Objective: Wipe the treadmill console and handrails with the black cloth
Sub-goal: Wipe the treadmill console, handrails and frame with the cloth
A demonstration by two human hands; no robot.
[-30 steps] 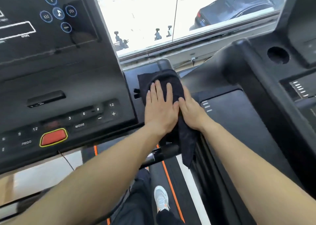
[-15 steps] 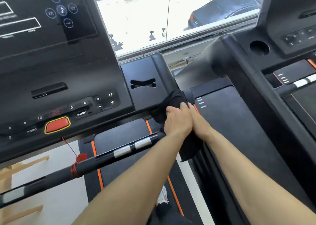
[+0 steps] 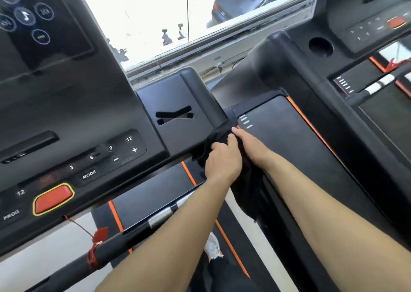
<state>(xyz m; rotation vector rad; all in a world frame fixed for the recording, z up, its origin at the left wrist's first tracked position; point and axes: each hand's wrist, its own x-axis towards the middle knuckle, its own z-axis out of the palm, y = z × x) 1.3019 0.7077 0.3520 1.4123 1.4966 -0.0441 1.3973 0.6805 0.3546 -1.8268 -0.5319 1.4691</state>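
Note:
The black cloth (image 3: 249,187) is wrapped over the right handrail (image 3: 204,96) where it slopes down from the console (image 3: 66,118), and its loose end hangs below. My left hand (image 3: 222,158) grips the cloth on the rail with curled fingers. Pressed against it from the right, my right hand (image 3: 249,145) holds the same cloth, fingers pointing up the rail. The console has a dark screen, number keys and a red stop button (image 3: 53,199).
A cross-shaped slot (image 3: 174,115) sits in the console's right wing. The front grip bar (image 3: 138,227) with silver sensors runs below. A neighbouring treadmill (image 3: 333,74) stands close on the right. A window (image 3: 178,13) is ahead; my shoe (image 3: 212,245) is on the belt.
Both hands slid with the cloth down the right handrail from the console's wing to its lower part. My left hand went from lying flat on the cloth to gripping it.

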